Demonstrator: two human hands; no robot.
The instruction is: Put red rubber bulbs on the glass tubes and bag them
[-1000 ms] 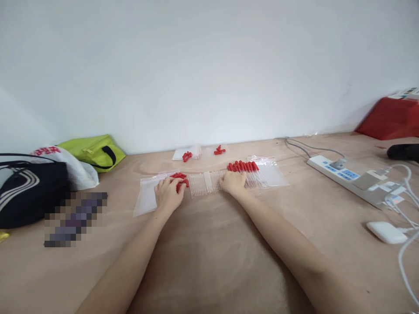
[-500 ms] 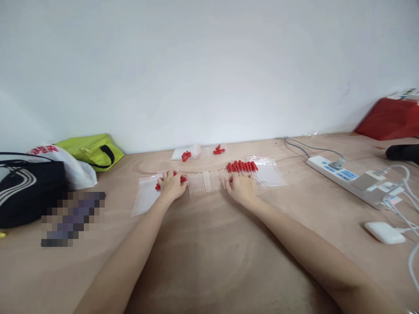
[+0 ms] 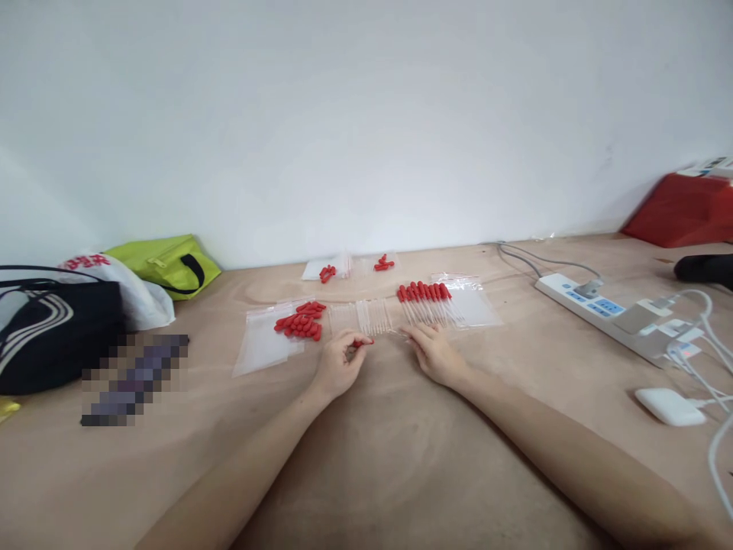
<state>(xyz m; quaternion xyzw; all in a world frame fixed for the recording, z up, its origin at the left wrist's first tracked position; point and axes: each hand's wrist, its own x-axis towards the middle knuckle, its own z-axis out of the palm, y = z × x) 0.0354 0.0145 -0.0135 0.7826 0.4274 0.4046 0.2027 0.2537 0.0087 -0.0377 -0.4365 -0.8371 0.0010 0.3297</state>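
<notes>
On the far left of the wooden surface [image 3: 366, 473] lie a black bag [image 3: 51, 328], a white plastic bag [image 3: 134, 294] and a lime-green pouch [image 3: 166, 263], all well apart from the work. Further right, a clear zip bag [image 3: 260, 340] lies flat with a heap of loose red caps [image 3: 301, 321] on its right edge. The left hand [image 3: 337, 367] is closed in a pinch on a single red cap [image 3: 362, 343], held just in front of the row of bare clear tubes [image 3: 360, 317]. The right hand [image 3: 438, 355] lies open and flat, fingertips touching the near ends of the tubes and gripping nothing. Beyond it lie the capped tubes [image 3: 427, 298], side by side on another clear bag [image 3: 473, 305]. To fit the cap well, it seems wise to steady one tube with the right fingers, hold the cap with its open end facing the tube's end, and push straight along the tube's line so the thin tube does not bend or roll into its neighbours. At far right lie a white power strip [image 3: 607, 309] and a white charger [image 3: 667, 405]
</notes>
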